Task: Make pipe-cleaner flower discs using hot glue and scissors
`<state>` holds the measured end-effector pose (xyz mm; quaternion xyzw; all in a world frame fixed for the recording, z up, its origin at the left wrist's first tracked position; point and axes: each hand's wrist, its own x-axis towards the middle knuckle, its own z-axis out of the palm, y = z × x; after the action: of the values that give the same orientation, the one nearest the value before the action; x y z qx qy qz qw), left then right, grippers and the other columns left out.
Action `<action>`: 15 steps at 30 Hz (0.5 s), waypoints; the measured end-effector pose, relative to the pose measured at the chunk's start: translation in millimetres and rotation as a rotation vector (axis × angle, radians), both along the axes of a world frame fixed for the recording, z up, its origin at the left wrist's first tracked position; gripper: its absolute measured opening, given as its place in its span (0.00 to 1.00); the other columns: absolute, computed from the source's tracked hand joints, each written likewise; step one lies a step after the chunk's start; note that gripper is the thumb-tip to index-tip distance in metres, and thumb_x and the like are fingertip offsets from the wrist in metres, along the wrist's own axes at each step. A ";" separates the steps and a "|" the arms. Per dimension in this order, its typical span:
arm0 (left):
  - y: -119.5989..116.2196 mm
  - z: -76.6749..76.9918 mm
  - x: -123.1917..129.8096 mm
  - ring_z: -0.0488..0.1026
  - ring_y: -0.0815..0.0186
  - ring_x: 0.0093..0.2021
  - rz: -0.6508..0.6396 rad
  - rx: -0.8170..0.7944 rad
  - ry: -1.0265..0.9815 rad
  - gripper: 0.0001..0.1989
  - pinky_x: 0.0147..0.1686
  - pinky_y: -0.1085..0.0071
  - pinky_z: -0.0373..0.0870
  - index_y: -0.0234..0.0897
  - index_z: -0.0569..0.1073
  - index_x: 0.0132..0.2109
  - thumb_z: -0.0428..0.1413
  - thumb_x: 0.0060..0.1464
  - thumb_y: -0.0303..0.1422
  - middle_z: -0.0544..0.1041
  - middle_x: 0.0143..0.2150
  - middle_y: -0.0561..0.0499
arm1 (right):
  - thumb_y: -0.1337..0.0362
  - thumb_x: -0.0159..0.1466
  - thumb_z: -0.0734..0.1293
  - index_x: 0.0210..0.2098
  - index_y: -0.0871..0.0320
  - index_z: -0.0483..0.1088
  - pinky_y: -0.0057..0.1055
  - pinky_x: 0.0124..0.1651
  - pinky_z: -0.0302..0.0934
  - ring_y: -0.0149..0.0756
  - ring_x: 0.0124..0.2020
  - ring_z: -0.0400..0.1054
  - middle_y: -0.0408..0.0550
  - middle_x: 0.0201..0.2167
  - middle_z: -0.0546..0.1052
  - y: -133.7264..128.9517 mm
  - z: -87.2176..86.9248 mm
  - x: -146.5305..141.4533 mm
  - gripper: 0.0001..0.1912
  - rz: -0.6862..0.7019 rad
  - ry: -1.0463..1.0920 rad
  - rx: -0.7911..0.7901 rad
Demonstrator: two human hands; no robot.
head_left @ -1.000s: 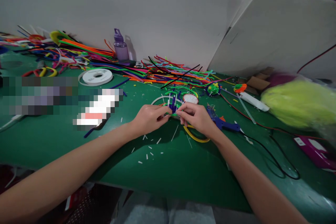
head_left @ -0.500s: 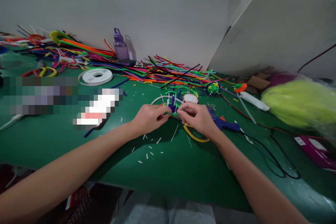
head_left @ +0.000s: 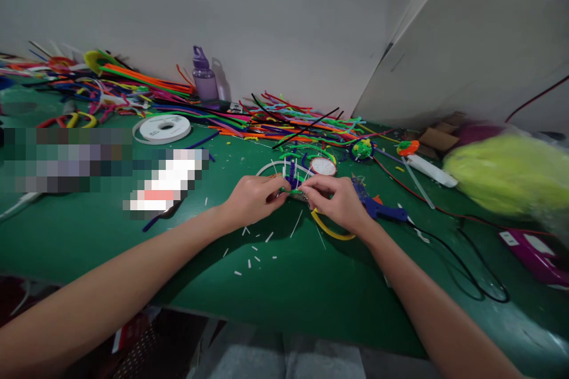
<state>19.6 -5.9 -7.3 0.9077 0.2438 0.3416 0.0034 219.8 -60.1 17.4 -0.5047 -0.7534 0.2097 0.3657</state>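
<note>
A small piece made of blue, green and white strips (head_left: 292,175) is between my hands above the green table (head_left: 284,284). My left hand (head_left: 255,200) pinches its green part from the left. From the right, my right hand (head_left: 333,196) grips the same piece with thumb and forefinger. A white band arches behind it, and a round white disc (head_left: 323,166) with a red rim lies just behind my right hand. Beside my right wrist is a blue glue gun (head_left: 384,211). The yellow loop (head_left: 331,230) curves below that hand.
Colourful pipe cleaners (head_left: 297,121) pile along the wall near a purple bottle (head_left: 205,80). A white ribbon spool (head_left: 165,129) lies at left. White scraps are scattered in front. At right are a yellow bag (head_left: 507,172), a magenta device (head_left: 533,256) and black cable.
Both hands keep nearly the same place and grip. The fingertips of my right hand have shifted very slightly on the piece.
</note>
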 end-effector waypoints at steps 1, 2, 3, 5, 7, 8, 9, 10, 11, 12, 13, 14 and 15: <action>0.0 -0.2 0.0 0.63 0.75 0.20 -0.002 0.002 -0.002 0.04 0.22 0.77 0.59 0.38 0.70 0.37 0.52 0.53 0.30 0.69 0.21 0.58 | 0.60 0.62 0.61 0.32 0.57 0.72 0.26 0.25 0.56 0.28 0.19 0.62 0.41 0.17 0.70 0.0 0.0 0.1 0.10 0.002 -0.008 0.002; 0.1 -0.4 0.0 0.63 0.75 0.20 -0.003 0.003 -0.005 0.04 0.22 0.77 0.59 0.38 0.70 0.37 0.52 0.53 0.30 0.69 0.21 0.58 | 0.60 0.62 0.61 0.32 0.57 0.73 0.26 0.25 0.56 0.28 0.19 0.61 0.41 0.17 0.70 0.0 -0.1 0.1 0.10 0.005 -0.016 0.005; 0.3 -0.8 0.0 0.63 0.75 0.20 -0.004 0.001 -0.008 0.04 0.22 0.77 0.59 0.38 0.70 0.37 0.52 0.53 0.30 0.69 0.21 0.58 | 0.60 0.62 0.61 0.32 0.58 0.73 0.26 0.25 0.56 0.28 0.19 0.61 0.41 0.17 0.70 0.1 -0.1 0.1 0.10 0.007 -0.023 0.008; 0.6 -1.4 0.0 0.63 0.75 0.20 -0.006 -0.005 -0.011 0.04 0.22 0.77 0.58 0.38 0.70 0.37 0.52 0.53 0.30 0.69 0.21 0.58 | 0.61 0.62 0.61 0.32 0.58 0.73 0.26 0.25 0.55 0.27 0.19 0.62 0.41 0.18 0.71 0.3 0.0 -0.2 0.10 0.003 -0.022 0.017; 0.8 -1.8 0.0 0.63 0.75 0.20 -0.009 -0.012 -0.012 0.04 0.22 0.77 0.58 0.38 0.70 0.37 0.52 0.53 0.30 0.69 0.21 0.58 | 0.61 0.62 0.61 0.32 0.58 0.73 0.26 0.25 0.55 0.27 0.19 0.62 0.41 0.18 0.71 0.1 0.6 -0.7 0.10 0.009 -0.024 0.019; 0.7 -1.8 0.0 0.63 0.75 0.20 -0.010 -0.014 -0.013 0.04 0.22 0.77 0.58 0.38 0.70 0.37 0.52 0.53 0.30 0.69 0.21 0.58 | 0.61 0.62 0.61 0.32 0.58 0.73 0.26 0.25 0.56 0.27 0.19 0.62 0.41 0.18 0.71 -0.2 1.1 -1.1 0.10 0.015 -0.027 0.017; 0.6 -1.6 0.0 0.62 0.75 0.20 -0.012 -0.016 -0.013 0.04 0.22 0.77 0.58 0.38 0.70 0.37 0.52 0.53 0.30 0.68 0.20 0.58 | 0.61 0.62 0.62 0.32 0.58 0.73 0.25 0.25 0.56 0.27 0.19 0.62 0.41 0.18 0.71 -0.7 1.9 -1.4 0.10 0.018 -0.026 0.019; 0.4 -1.3 0.1 0.62 0.75 0.20 -0.013 -0.022 -0.012 0.04 0.22 0.77 0.58 0.38 0.70 0.37 0.52 0.53 0.30 0.68 0.20 0.58 | 0.61 0.62 0.62 0.31 0.58 0.73 0.26 0.25 0.56 0.27 0.19 0.62 0.41 0.18 0.71 -1.4 3.0 -1.5 0.10 0.014 -0.017 0.028; 0.2 -0.9 0.1 0.62 0.75 0.20 -0.016 -0.034 -0.014 0.04 0.22 0.77 0.58 0.38 0.70 0.37 0.52 0.53 0.30 0.68 0.20 0.59 | 0.61 0.62 0.62 0.31 0.58 0.72 0.26 0.25 0.56 0.27 0.19 0.62 0.41 0.17 0.71 -2.1 4.3 -1.3 0.09 0.005 0.002 0.037; 0.0 -0.4 0.2 0.62 0.75 0.20 -0.016 -0.052 -0.019 0.04 0.22 0.77 0.58 0.38 0.70 0.37 0.52 0.53 0.30 0.67 0.20 0.59 | 0.61 0.62 0.62 0.32 0.58 0.72 0.26 0.25 0.56 0.27 0.18 0.62 0.41 0.17 0.70 -2.8 5.8 -0.7 0.09 -0.012 0.031 0.049; -0.3 0.2 0.3 0.61 0.75 0.20 -0.014 -0.075 -0.027 0.04 0.22 0.77 0.58 0.38 0.70 0.38 0.52 0.54 0.31 0.67 0.20 0.59 | 0.61 0.62 0.62 0.32 0.58 0.71 0.26 0.25 0.56 0.27 0.18 0.62 0.40 0.16 0.70 -3.3 7.4 0.5 0.09 -0.032 0.063 0.060; -0.4 0.9 0.4 0.61 0.76 0.20 -0.009 -0.103 -0.038 0.05 0.22 0.78 0.58 0.38 0.70 0.38 0.52 0.54 0.31 0.66 0.20 0.59 | 0.61 0.62 0.61 0.32 0.59 0.70 0.26 0.24 0.56 0.27 0.18 0.62 0.40 0.16 0.69 -3.5 9.0 2.3 0.09 -0.054 0.093 0.071; -0.5 1.5 0.6 0.61 0.76 0.20 0.001 -0.134 -0.051 0.05 0.22 0.78 0.58 0.37 0.71 0.38 0.52 0.54 0.31 0.65 0.19 0.59 | 0.61 0.62 0.61 0.32 0.59 0.70 0.26 0.24 0.56 0.27 0.17 0.61 0.40 0.16 0.69 -3.3 10.3 4.6 0.09 -0.072 0.114 0.079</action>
<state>20.2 -6.4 -5.8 0.8964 0.2664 0.3474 0.0703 224.4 -63.4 27.7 -0.5040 -0.7203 0.1948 0.4351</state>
